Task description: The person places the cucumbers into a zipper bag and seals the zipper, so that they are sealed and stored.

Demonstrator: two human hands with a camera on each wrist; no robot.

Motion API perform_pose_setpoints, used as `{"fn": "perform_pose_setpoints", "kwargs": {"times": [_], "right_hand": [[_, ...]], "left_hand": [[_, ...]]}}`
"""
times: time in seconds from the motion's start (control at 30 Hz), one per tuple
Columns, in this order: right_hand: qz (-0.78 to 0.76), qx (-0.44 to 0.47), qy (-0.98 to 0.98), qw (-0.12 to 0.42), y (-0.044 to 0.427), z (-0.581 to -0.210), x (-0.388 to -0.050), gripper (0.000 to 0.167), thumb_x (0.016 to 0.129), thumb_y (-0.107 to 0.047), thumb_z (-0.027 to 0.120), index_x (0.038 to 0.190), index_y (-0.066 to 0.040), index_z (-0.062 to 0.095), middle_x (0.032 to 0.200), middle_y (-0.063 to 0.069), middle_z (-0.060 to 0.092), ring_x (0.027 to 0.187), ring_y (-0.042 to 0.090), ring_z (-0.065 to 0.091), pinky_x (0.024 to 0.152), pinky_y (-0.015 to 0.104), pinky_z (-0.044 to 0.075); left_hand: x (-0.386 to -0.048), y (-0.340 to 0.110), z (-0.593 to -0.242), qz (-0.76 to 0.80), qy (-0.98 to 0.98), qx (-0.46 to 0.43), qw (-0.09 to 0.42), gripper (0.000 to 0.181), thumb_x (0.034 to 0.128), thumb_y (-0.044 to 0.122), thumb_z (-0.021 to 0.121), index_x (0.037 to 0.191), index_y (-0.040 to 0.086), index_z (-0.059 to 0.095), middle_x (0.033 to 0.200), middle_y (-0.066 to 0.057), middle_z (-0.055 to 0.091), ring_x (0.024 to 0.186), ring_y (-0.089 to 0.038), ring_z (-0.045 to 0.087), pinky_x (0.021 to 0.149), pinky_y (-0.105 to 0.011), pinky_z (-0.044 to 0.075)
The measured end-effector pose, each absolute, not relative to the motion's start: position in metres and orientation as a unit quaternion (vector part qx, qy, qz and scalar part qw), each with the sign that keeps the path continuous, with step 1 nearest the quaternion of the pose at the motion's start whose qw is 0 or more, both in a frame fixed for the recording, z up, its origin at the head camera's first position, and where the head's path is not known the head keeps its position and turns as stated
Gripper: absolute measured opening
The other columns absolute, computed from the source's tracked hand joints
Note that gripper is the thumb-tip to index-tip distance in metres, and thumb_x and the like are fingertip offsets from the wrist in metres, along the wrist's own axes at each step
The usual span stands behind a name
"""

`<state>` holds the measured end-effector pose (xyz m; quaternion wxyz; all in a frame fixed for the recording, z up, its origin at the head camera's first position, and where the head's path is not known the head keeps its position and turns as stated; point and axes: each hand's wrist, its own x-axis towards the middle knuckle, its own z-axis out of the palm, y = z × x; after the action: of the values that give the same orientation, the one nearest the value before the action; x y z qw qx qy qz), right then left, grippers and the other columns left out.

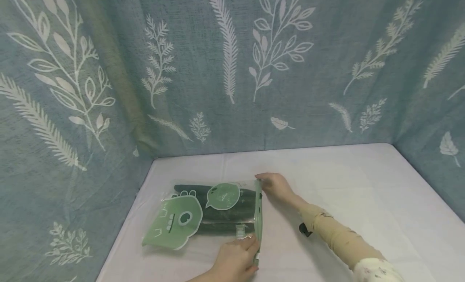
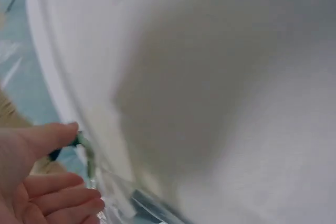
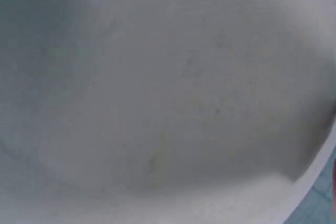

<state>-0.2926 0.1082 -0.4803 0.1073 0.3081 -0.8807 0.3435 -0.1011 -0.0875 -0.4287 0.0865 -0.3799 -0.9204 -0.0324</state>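
Note:
A clear plastic zip bag (image 1: 225, 215) with a green cartoon monster print lies flat on the white table, its green zip edge (image 1: 258, 209) turned to the right. Dark green folded contents (image 1: 232, 213) show through the plastic; what they are I cannot tell. At the near end of the zip edge, my left hand (image 1: 236, 257) holds the bag between thumb and fingers. The far corner of that edge is in my right hand (image 1: 276, 187), its fingertips partly hidden. In the left wrist view, the left hand (image 2: 47, 177) is beside the green edge and clear plastic.
White cloth covers the table (image 1: 348, 185). A blue-green curtain (image 1: 232, 72) with white leaf patterns stands behind it and along both sides. A small black object (image 1: 305, 230) shows beneath the right forearm. The right wrist view holds mostly shadowed white tablecloth (image 3: 157, 103).

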Motion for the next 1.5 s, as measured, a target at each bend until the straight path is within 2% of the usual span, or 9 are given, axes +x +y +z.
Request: {"fn": "perform_pose_setpoints", "kwargs": {"times": [0.13, 0.47, 0.73, 0.9, 1.0, 1.1, 1.2, 1.3, 1.5], "right_hand": [[0.293, 0.328, -0.892, 0.104, 0.104, -0.481, -0.291, 0.032, 0.081, 0.009, 0.061, 0.111, -0.001, 0.068, 0.116, 0.014, 0.068, 0.108, 0.031, 0.065, 0.098, 0.043, 0.052], [0.31, 0.327, -0.89, 0.07, 0.105, -0.483, -0.284, 0.022, 0.088, 0.0, 0.06, 0.107, -0.003, 0.07, 0.112, 0.013, 0.07, 0.106, 0.029, 0.066, 0.098, 0.042, 0.052], [0.282, 0.315, -0.901, 0.1, 0.118, -0.476, -0.269, 0.017, 0.086, -0.001, 0.062, 0.097, -0.006, 0.073, 0.099, 0.009, 0.074, 0.095, 0.026, 0.07, 0.09, 0.041, 0.056], [0.325, 0.306, -0.879, 0.165, 0.14, -0.465, -0.246, 0.018, 0.082, 0.003, 0.067, 0.096, -0.006, 0.074, 0.098, 0.011, 0.074, 0.093, 0.028, 0.07, 0.085, 0.042, 0.058], [0.378, 0.311, -0.841, 0.231, 0.152, -0.453, -0.238, 0.022, 0.078, 0.007, 0.07, 0.096, -0.005, 0.074, 0.097, 0.013, 0.074, 0.092, 0.029, 0.071, 0.085, 0.034, 0.059], [0.411, 0.307, -0.807, 0.291, 0.16, -0.432, -0.233, 0.024, 0.076, 0.011, 0.07, 0.095, -0.004, 0.074, 0.096, 0.015, 0.074, 0.094, 0.023, 0.071, 0.089, 0.018, 0.055], [0.445, 0.29, -0.783, 0.324, 0.166, -0.4, -0.225, 0.024, 0.077, 0.014, 0.068, 0.094, -0.002, 0.074, 0.095, 0.018, 0.073, 0.097, 0.006, 0.069, 0.088, 0.007, 0.05], [0.465, 0.278, -0.759, 0.361, 0.17, -0.365, -0.217, 0.023, 0.077, 0.017, 0.066, 0.091, 0.001, 0.073, 0.091, 0.018, 0.073, 0.094, -0.009, 0.064, 0.083, 0.006, 0.052], [0.477, 0.247, -0.724, 0.433, 0.175, -0.307, -0.194, 0.007, 0.079, 0.014, 0.065, 0.083, 0.009, 0.068, 0.083, -0.02, 0.068, 0.079, -0.012, 0.061, 0.072, 0.004, 0.05]], "left_hand": [[-0.101, -0.087, -0.438, 0.023, -0.903, -0.414, 0.113, 0.053, 0.0717, 0.044, 0.078, 0.113, 0.012, 0.067, 0.115, -0.005, 0.07, 0.099, -0.012, 0.068, 0.078, -0.021, 0.058], [-0.105, -0.088, -0.456, -0.015, -0.827, -0.438, 0.353, 0.02, 0.0647, 0.022, 0.074, 0.083, 0.015, 0.072, 0.084, 0.003, 0.074, 0.069, -0.005, 0.069, 0.054, -0.013, 0.055], [-0.119, -0.097, -0.408, -0.228, -0.873, -0.309, 0.301, 0.01, 0.0714, 0.01, 0.077, 0.081, 0.013, 0.075, 0.075, 0.004, 0.075, 0.06, -0.002, 0.067, 0.048, -0.014, 0.051], [-0.13, -0.105, -0.369, -0.36, -0.857, -0.238, 0.281, 0.009, 0.0747, 0.002, 0.076, 0.082, 0.007, 0.077, 0.076, -0.003, 0.075, 0.043, 0.01, 0.041, 0.039, -0.004, 0.035], [-0.135, -0.113, -0.349, -0.427, -0.824, -0.225, 0.298, 0.008, 0.0782, -0.001, 0.073, 0.085, 0.002, 0.076, 0.082, -0.009, 0.075, 0.048, 0.002, 0.057, 0.047, -0.003, 0.045], [-0.142, -0.121, -0.33, -0.47, -0.789, -0.221, 0.33, 0.009, 0.0801, -0.003, 0.071, 0.088, -0.001, 0.075, 0.086, -0.013, 0.075, 0.077, -0.015, 0.073, 0.068, -0.01, 0.057], [-0.148, -0.13, -0.311, -0.525, -0.752, -0.214, 0.337, 0.009, 0.0821, -0.005, 0.068, 0.09, -0.005, 0.074, 0.088, -0.015, 0.074, 0.084, -0.01, 0.072, 0.074, -0.014, 0.058], [-0.152, -0.138, -0.295, -0.587, -0.715, -0.2, 0.323, 0.012, 0.0848, -0.004, 0.066, 0.093, -0.01, 0.072, 0.089, -0.005, 0.075, 0.075, 0.003, 0.069, 0.071, -0.009, 0.056], [-0.164, -0.148, -0.275, -0.716, -0.638, -0.118, 0.257, 0.017, 0.0878, -0.002, 0.063, 0.099, -0.013, 0.068, 0.081, 0.009, 0.075, 0.074, -0.007, 0.072, 0.073, -0.021, 0.06]]}}
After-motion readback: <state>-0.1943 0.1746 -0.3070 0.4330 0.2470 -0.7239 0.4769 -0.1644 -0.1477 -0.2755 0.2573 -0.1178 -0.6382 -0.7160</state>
